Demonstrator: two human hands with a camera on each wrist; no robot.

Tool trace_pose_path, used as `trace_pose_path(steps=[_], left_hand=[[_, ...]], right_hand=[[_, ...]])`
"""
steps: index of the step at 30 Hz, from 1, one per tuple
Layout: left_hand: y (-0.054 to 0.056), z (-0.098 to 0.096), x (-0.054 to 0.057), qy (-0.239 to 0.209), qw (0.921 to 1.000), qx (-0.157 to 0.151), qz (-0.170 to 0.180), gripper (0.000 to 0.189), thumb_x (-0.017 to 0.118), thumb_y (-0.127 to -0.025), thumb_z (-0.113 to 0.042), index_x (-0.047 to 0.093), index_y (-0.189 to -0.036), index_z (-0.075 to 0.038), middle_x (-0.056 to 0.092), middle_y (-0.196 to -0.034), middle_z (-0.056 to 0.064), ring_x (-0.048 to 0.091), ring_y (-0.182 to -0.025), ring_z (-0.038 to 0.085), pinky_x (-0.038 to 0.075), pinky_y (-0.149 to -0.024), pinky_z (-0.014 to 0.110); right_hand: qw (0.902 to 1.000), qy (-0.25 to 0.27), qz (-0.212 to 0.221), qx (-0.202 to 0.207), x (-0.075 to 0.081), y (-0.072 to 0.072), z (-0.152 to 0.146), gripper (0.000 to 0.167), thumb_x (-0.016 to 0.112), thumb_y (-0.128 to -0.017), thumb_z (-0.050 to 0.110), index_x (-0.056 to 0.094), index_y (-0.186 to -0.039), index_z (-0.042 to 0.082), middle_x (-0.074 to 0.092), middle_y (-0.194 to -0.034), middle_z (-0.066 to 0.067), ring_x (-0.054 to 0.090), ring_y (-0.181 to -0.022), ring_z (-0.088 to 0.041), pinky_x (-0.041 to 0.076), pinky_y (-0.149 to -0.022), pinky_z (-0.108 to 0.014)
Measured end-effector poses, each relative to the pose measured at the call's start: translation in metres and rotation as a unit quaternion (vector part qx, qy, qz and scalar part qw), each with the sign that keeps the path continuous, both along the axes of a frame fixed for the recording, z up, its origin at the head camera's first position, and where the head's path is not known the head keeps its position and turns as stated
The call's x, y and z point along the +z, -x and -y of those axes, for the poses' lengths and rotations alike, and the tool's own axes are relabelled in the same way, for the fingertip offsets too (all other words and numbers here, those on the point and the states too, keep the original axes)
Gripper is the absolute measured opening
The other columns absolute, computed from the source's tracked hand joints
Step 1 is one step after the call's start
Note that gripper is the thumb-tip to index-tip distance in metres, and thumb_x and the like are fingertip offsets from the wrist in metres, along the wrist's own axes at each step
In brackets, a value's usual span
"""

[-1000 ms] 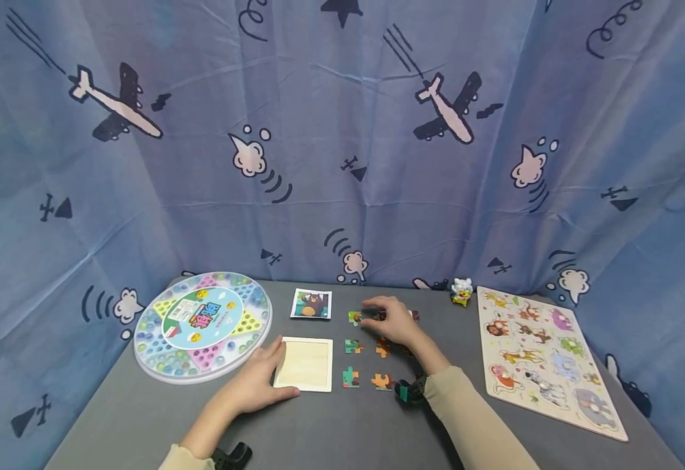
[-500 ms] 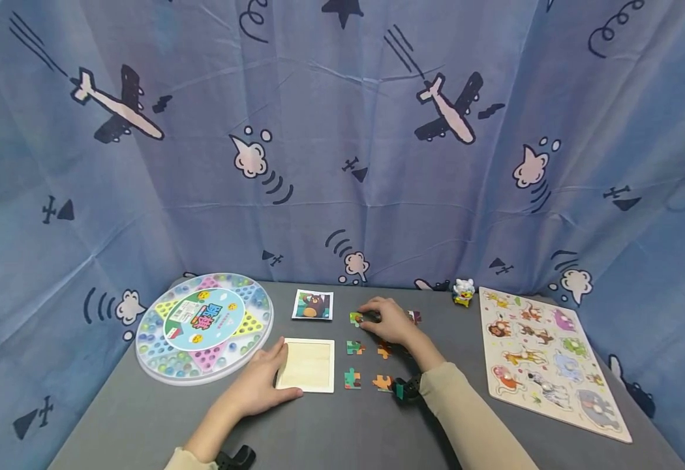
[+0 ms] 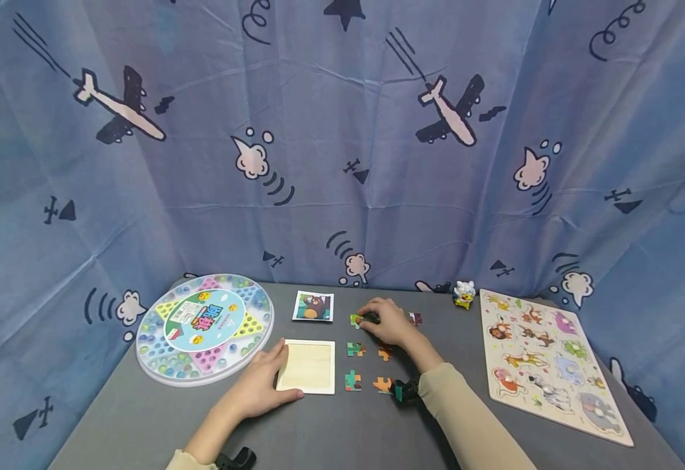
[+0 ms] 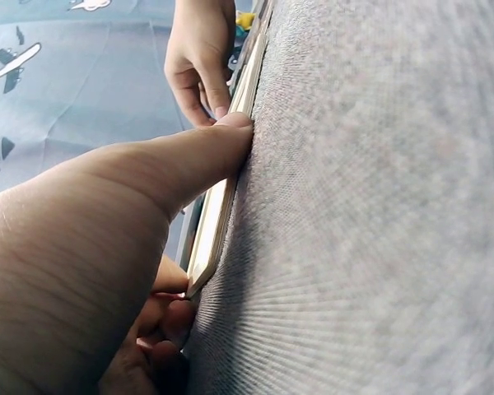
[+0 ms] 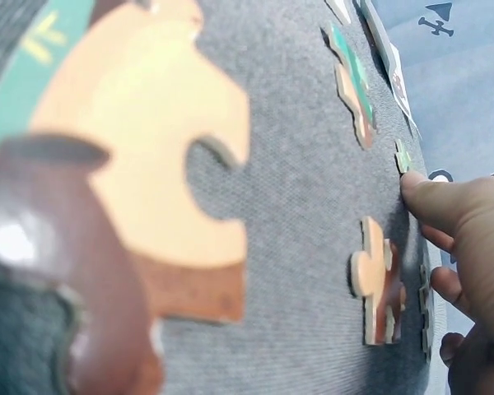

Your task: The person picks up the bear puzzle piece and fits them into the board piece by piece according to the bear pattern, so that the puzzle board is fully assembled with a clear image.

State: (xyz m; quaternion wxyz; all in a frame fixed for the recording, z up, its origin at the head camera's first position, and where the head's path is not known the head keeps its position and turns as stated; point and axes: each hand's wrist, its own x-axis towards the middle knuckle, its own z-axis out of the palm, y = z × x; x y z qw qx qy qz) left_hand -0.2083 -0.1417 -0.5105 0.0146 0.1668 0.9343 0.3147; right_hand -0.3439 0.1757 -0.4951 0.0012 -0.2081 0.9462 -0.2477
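The right hand (image 3: 388,322) has its fingers curled over a green puzzle piece (image 3: 355,319), just right of the bear picture card (image 3: 313,306). I think the piece is light, thin and stiff; pinch its edges. The left hand (image 3: 258,386) lies flat, holding the wooden puzzle tray (image 3: 307,365) below the card.

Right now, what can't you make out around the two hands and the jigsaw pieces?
- Head view: the right hand covers the pieces under its fingers; whether it grips one is unclear.
- Right wrist view: the nearest jigsaw piece is blurred and cut off at the left edge.
- Left wrist view: the left hand hides most of the wooden tray.
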Motion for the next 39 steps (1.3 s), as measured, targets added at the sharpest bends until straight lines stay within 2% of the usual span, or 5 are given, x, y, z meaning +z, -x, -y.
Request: trace_pose_path(steps=[9,17,27,32,39], left_hand=[[0.001,0.0,-0.002,-0.005,1.0,0.0,0.003,0.104,0.088,-0.083,-0.048,0.043,-0.156,0.01,0.035,-0.167,0.027,0.045,-0.141,0.041,0.042,-0.116,0.058],[0.0,0.0,-0.002,-0.006,1.0,0.0,0.006,0.104,0.088,-0.083,-0.049,0.043,-0.156,0.01,0.035,-0.168,0.026,0.046,-0.14,0.039,0.043,-0.115,0.056],[0.0,0.0,-0.001,-0.011,0.9999,-0.001,0.007,0.103,0.088,-0.083,-0.048,0.043,-0.156,0.01,0.035,-0.168,0.026,0.046,-0.14,0.04,0.043,-0.114,0.057],[0.0,0.0,-0.003,-0.008,0.9999,0.0,0.007,0.104,0.087,-0.083,-0.05,0.043,-0.156,0.01,0.035,-0.168,0.026,0.045,-0.141,0.039,0.043,-0.115,0.057],[0.001,0.001,-0.003,-0.007,0.9999,0.003,0.012,0.106,0.088,-0.082,-0.051,0.043,-0.157,0.009,0.035,-0.169,0.024,0.045,-0.142,0.039,0.043,-0.116,0.057]], right_hand=[[1.0,-0.008,-0.004,-0.004,0.002,-0.001,0.003,0.022,0.077,-0.099,0.02,0.079,-0.12,0.012,0.068,-0.132,-0.012,0.056,-0.126,-0.037,0.043,-0.106,-0.063],[0.9998,-0.015,-0.005,-0.013,0.005,-0.003,0.004,0.023,0.076,-0.1,0.021,0.078,-0.121,0.012,0.069,-0.131,-0.011,0.056,-0.126,-0.036,0.043,-0.104,-0.062],[0.9994,0.005,-0.019,-0.029,0.014,-0.008,0.006,0.024,0.076,-0.1,0.02,0.077,-0.121,0.009,0.072,-0.123,-0.01,0.059,-0.12,-0.033,0.044,-0.104,-0.06],[0.9978,0.038,-0.036,-0.042,0.022,-0.018,0.012,0.023,0.077,-0.099,0.02,0.078,-0.119,0.009,0.074,-0.119,-0.008,0.063,-0.113,-0.031,0.05,-0.1,-0.055],[0.9948,0.08,-0.051,-0.039,0.027,-0.043,0.029,0.022,0.077,-0.099,0.017,0.078,-0.119,0.008,0.073,-0.119,-0.009,0.064,-0.112,-0.03,0.055,-0.096,-0.052]])
